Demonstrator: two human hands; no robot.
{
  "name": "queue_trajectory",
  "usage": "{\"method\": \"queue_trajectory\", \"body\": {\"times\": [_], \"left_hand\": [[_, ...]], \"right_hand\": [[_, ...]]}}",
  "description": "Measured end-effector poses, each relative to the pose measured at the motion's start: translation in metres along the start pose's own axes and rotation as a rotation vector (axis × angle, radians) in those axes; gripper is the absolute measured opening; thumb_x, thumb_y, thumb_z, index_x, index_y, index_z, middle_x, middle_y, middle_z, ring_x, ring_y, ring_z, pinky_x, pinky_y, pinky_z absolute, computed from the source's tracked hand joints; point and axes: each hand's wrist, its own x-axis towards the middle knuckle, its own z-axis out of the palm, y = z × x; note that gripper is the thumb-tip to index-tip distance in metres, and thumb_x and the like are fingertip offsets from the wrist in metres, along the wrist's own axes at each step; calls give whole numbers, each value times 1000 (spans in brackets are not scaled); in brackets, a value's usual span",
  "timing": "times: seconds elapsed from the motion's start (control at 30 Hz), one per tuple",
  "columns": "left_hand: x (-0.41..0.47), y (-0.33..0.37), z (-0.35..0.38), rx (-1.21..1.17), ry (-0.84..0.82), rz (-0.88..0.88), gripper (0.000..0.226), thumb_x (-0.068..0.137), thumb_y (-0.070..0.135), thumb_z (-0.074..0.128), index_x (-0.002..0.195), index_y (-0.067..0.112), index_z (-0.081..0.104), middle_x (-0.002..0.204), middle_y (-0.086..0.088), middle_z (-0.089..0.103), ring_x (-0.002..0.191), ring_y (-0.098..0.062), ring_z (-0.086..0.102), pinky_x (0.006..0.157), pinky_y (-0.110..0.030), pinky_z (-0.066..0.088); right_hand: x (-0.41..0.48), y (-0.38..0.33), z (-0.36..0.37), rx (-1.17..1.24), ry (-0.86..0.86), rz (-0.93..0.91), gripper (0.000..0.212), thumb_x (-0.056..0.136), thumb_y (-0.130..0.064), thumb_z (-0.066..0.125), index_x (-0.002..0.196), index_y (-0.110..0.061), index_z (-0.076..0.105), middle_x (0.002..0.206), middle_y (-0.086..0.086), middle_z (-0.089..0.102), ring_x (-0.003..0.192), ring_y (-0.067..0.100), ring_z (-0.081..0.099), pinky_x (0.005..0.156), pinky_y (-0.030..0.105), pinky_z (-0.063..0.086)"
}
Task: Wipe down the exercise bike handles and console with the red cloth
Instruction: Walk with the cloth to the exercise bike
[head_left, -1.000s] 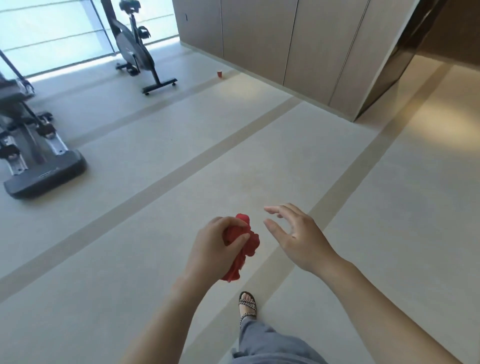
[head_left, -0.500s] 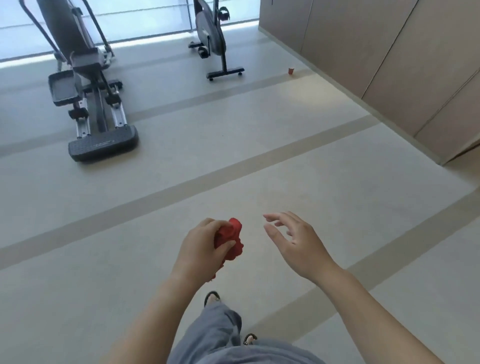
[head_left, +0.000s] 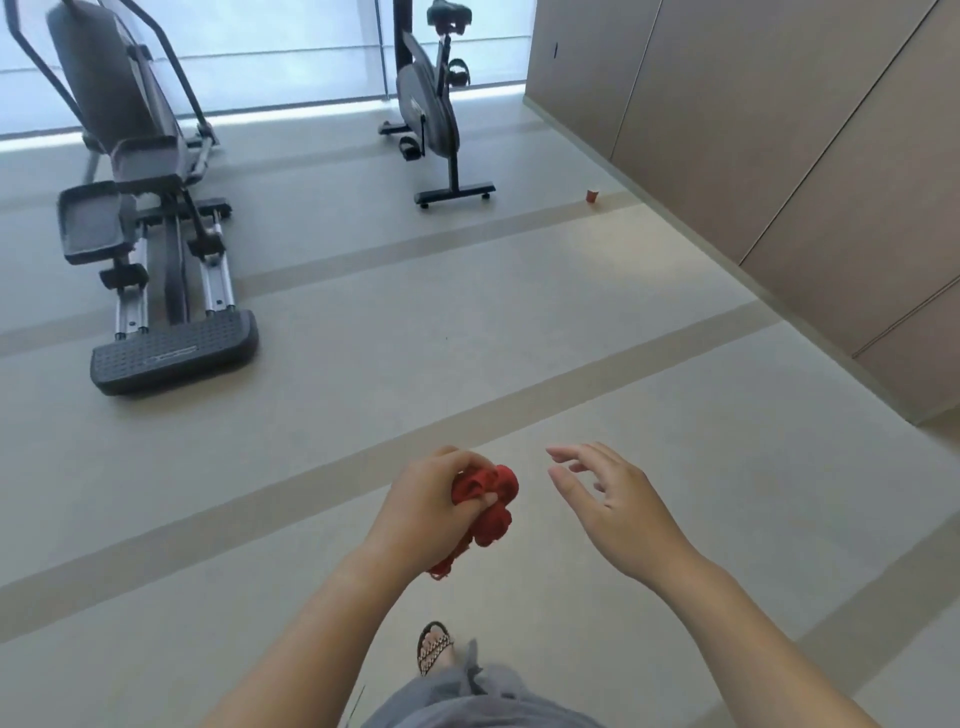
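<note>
A crumpled red cloth (head_left: 491, 501) is bunched in my left hand (head_left: 431, 506), which is closed around it low in the middle of the view. My right hand (head_left: 610, 501) hovers just to the right of the cloth, fingers spread and holding nothing. The dark exercise bike (head_left: 428, 104) stands far ahead by the window, its saddle showing at the top edge. Its handles and console are cut off by the top of the frame.
A grey elliptical trainer (head_left: 150, 223) stands at the left, its foot plate reaching toward me. Wood-panelled cabinets (head_left: 779, 130) line the right side. A small red cup (head_left: 592, 196) sits on the floor near them. My sandalled foot (head_left: 434, 647) shows below.
The view has swung left and I have walked forward, bringing the bike and elliptical closer and more central. The cloth stays in my left hand; my right hand stays open beside it.
</note>
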Motion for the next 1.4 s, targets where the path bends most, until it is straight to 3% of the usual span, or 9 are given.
{"method": "queue_trajectory", "body": {"times": [0.17,0.33,0.4,0.53,0.63,0.77,1.17,1.3,1.4], "left_hand": [[90,15,-43,22,1,15,22,84,10,64,82,32,63,92,5,57,48,-20,62,40,-41,52],[182,4,-79,178,-10,16,14,82,21,68,92,30,67,96,10,60,82,-10,61,79,-31,51],[225,-2,-91,189,-13,18,14,81,22,68,93,29,68,97,11,60,86,-10,61,82,-29,49],[319,0,-120,197,10,26,13,82,20,67,93,28,68,98,9,60,77,-8,63,74,-27,52],[386,15,-150,142,17,-4,9,84,16,66,90,23,67,95,5,58,52,-20,65,49,-37,55],[464,25,-196,190,102,19,10,83,21,67,90,28,67,94,11,59,61,-8,64,59,-18,50],[661,-43,-355,149,350,-83,13,80,21,70,90,29,69,91,14,61,79,-3,59,67,-7,40],[736,-47,-423,69,338,-63,10,83,17,67,89,25,68,91,7,60,53,-12,62,51,-27,53],[792,-47,-470,73,331,-66,12,84,19,66,85,31,67,90,10,59,57,-11,63,52,-35,54]], "right_hand": [[93,-11,-4,6,-4,21,31,93,-43,45,119,-31,55,115,-20,53,107,-4,48,83,5,32],[185,-11,-4,2,-19,21,32,93,-44,45,119,-30,55,116,-20,53,107,-6,47,84,3,32],[231,-8,-5,0,-24,13,32,93,-43,46,120,-29,56,117,-18,54,106,-6,47,83,2,31],[337,-7,-13,-15,-29,-22,32,93,-41,46,120,-27,56,118,-16,54,107,-5,46,83,5,31],[419,-16,-30,-42,-55,-58,32,94,-41,46,121,-27,55,118,-15,53,106,-4,46,85,12,32],[523,-36,-46,-58,-83,-120,32,94,-41,45,121,-27,55,118,-15,53,108,-2,47,87,14,32],[814,-135,15,-117,-251,-303,34,94,-40,46,123,-25,54,120,-10,54,105,-1,47,88,16,32],[904,-166,30,-142,-261,-282,36,93,-43,46,124,-26,53,122,-10,55,105,-1,46,89,17,32],[965,-187,29,-147,-226,-248,36,93,-44,45,124,-28,53,122,-13,54,104,-3,45,89,17,32]]}}
